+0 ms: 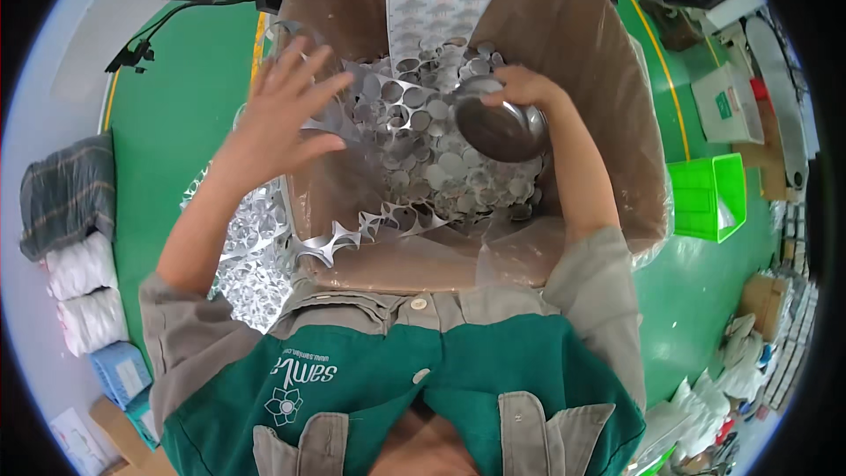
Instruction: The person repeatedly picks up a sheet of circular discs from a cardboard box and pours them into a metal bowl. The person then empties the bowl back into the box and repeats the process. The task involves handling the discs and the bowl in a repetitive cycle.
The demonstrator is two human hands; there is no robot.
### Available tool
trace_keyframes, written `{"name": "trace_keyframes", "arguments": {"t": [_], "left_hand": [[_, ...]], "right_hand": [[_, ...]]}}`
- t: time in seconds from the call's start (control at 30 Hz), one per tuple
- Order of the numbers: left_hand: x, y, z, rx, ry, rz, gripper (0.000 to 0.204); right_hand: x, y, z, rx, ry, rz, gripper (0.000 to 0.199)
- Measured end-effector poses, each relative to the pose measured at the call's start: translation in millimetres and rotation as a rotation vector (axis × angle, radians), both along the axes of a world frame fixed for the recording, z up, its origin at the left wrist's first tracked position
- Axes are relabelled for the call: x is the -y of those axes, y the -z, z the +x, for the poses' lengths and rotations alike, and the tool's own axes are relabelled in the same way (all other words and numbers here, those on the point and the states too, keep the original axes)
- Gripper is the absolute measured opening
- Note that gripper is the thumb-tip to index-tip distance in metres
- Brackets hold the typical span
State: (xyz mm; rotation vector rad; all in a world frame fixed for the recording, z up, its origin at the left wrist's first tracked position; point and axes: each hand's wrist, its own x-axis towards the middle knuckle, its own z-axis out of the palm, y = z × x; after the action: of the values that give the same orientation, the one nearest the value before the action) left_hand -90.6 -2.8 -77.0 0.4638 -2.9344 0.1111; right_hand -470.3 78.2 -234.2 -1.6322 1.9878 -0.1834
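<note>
Gripping steel bowl with my right hand, fingers clamped on far rim, bowl tilted over discs in lined box. Left hand open, fingers spread, touching punched sheet just left of bowl; right hand nearer discs.

Big brown plastic-lined carton ahead; white label-bearing box right.

A green floor with yellow lines, a green crate right, folded cloths left, cartons far right.
</note>
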Motion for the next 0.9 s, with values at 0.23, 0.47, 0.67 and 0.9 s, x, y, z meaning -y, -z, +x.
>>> {"name": "trace_keyframes", "arguments": {"t": [0.23, 0.47, 0.67, 0.9], "left_hand": [[23, 49, -10, 0.475, -0.198, -0.058, 0.066], [26, 50, -28, 0.520, -0.153, -0.034, 0.055], [31, 54, -20, 0.396, -0.105, -0.055, 0.042], [25, 49, -7, 0.055, -0.017, 0.186, 0.037]], "right_hand": [[-6, -102, -10, 1.800, -0.131, -0.614, 0.070], [-18, 126, -26, 1.034, 1.214, -0.213, 0.046], [-24, 83, 1, -0.261, -0.225, 0.342, 0.038], [4, -117, 34, 1.105, 0.051, -0.494, 0.046]]}}
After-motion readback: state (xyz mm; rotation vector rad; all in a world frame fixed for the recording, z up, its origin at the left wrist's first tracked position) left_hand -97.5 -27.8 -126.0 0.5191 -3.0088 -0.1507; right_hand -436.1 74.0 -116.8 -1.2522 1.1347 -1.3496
